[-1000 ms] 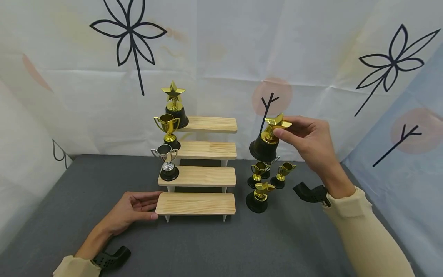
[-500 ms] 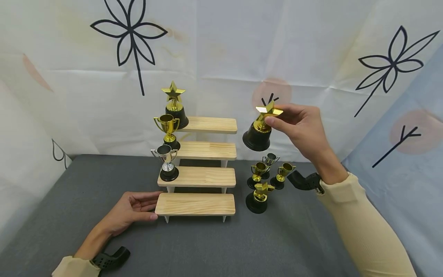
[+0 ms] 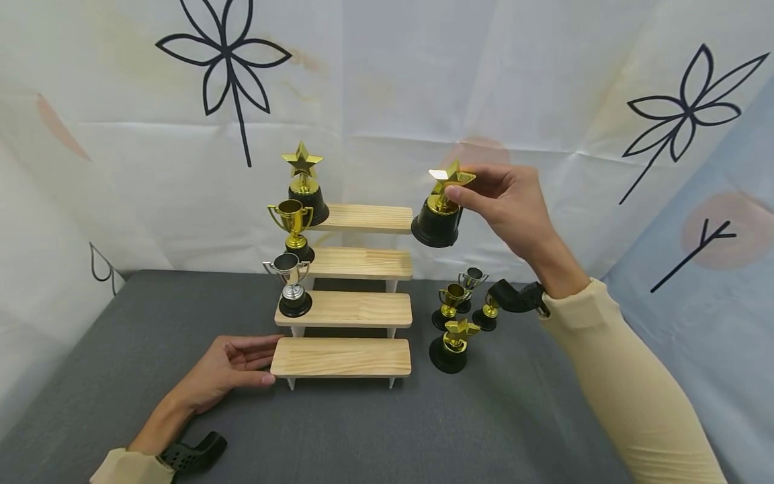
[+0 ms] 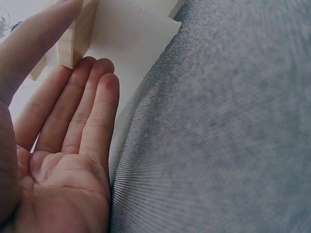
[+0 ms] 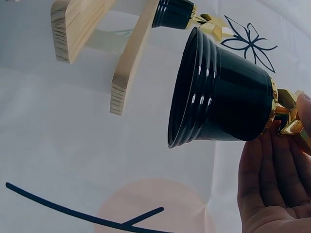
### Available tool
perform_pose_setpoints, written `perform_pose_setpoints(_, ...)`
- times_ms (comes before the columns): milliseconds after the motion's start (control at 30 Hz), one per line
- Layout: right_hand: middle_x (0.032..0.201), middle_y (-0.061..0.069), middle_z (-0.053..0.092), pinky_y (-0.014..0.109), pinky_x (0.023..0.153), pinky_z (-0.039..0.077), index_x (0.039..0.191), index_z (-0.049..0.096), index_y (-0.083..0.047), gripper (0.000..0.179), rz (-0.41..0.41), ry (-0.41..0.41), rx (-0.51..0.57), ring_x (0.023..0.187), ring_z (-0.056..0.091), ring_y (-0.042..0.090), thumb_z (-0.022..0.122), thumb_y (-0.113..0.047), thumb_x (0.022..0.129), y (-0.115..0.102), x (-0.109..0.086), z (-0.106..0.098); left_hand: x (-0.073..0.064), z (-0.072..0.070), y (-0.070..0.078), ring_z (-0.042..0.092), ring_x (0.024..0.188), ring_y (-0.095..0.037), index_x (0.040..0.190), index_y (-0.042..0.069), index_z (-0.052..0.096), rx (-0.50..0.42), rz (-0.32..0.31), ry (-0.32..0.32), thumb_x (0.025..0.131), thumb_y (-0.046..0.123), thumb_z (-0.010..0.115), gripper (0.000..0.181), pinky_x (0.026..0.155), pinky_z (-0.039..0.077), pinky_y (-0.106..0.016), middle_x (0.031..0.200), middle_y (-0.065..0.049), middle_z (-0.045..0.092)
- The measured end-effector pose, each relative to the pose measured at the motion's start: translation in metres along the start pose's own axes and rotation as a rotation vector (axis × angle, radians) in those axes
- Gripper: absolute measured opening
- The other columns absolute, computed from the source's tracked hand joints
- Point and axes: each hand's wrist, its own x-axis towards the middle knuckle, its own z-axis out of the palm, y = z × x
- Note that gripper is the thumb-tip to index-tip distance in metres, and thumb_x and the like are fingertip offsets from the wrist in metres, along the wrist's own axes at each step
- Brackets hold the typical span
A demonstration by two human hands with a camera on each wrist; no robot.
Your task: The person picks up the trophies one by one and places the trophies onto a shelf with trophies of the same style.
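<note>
My right hand [image 3: 504, 202] pinches a gold star trophy [image 3: 438, 218] by its star, thumb in front. In the right wrist view the trophy's black base [image 5: 223, 90] hangs in the air, slightly tilted, just off the top step's right end. My left hand [image 3: 232, 373], fingers nearly straight, rests at the left end of the bottom step of a wooden four-step stand [image 3: 341, 356]. In the left wrist view its fingertips [image 4: 108, 82] lie by the stand's white side panel [image 4: 129, 43]. Another star trophy [image 3: 307, 195], a gold cup [image 3: 294, 225] and a silver cup [image 3: 293, 282] occupy the upper steps' left ends.
Right of the stand, on the grey tabletop [image 3: 363, 437], stand a small star trophy [image 3: 450, 346], a gold cup trophy [image 3: 449, 302], a silver one [image 3: 471, 277] and another gold one [image 3: 487, 312], partly hidden by the right wrist strap. A patterned white curtain [image 3: 387, 81] hangs behind.
My right hand has carried the star trophy up and leftward, from above the small trophies to beside the top step, and the trophy is more upright. My left hand has stayed put.
</note>
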Motion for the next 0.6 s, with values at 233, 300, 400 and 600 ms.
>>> perform_pose_setpoints(233,0.101,0.006,0.073,0.026,0.085,0.06,0.113,0.073,0.007,0.024,-0.02,-0.026,0.009,0.091,0.071,0.019,0.076,0.001,0.09,0.001,0.009,0.008,0.001,0.0,0.0,0.064,0.12,-0.018,0.137,-0.028,0.037,-0.003,0.001,-0.001,0.085,-0.016,0.071,0.063,0.098,0.055,-0.033,0.133,-0.003,0.065)
perform_pose_setpoints(300,0.102,0.008,0.072,0.026,0.085,0.06,0.112,0.073,0.008,0.024,-0.029,-0.038,0.042,0.091,0.071,0.02,0.076,0.003,0.089,0.001,0.012,0.01,0.001,0.0,0.0,0.063,0.12,-0.018,0.137,-0.029,0.037,-0.004,0.002,-0.003,0.085,-0.016,0.071,0.063,0.098,0.055,-0.033,0.133,-0.002,0.066)
perform_pose_setpoints(400,0.103,0.01,0.072,0.027,0.086,0.06,0.112,0.073,0.009,0.024,-0.039,-0.054,0.094,0.091,0.072,0.02,0.075,0.006,0.088,0.002,0.015,0.013,0.001,0.0,0.0,0.063,0.12,-0.018,0.137,-0.029,0.037,-0.003,0.003,-0.002,0.084,-0.017,0.071,0.064,0.098,0.055,-0.033,0.133,-0.001,0.066)
perform_pose_setpoints(600,0.101,0.01,0.072,0.028,0.086,0.061,0.109,0.075,0.007,0.021,-0.067,-0.082,0.122,0.09,0.072,0.02,0.074,0.008,0.088,0.004,0.023,0.019,0.001,-0.001,-0.002,0.063,0.12,-0.017,0.137,-0.029,0.037,0.007,-0.003,0.008,0.084,-0.016,0.072,0.065,0.098,0.055,-0.033,0.133,-0.005,0.065)
